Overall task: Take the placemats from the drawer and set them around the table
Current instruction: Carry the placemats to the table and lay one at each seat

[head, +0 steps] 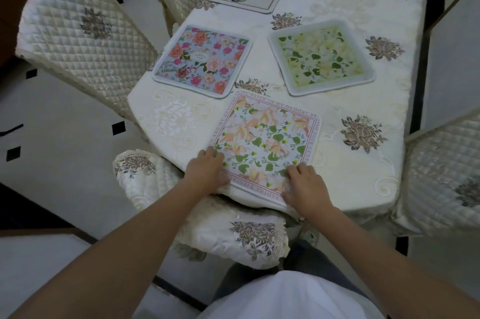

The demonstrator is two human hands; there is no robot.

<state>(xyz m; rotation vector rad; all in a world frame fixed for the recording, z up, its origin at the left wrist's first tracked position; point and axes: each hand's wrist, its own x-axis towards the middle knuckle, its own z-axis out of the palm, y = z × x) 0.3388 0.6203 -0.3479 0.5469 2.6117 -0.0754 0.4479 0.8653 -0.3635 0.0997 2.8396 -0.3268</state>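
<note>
Lying at the table's near end, the peach-lily placemat [265,142] is pinned flat by the left hand [206,172] and right hand [304,185], fingers spread on its near corners, likely squaring it to the table [363,189] edge above the chair [233,230].

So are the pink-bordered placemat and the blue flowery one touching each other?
Apart. The head view shows a strip of tablecloth between the pink-bordered placemat and the blue flowery placemat.
</note>
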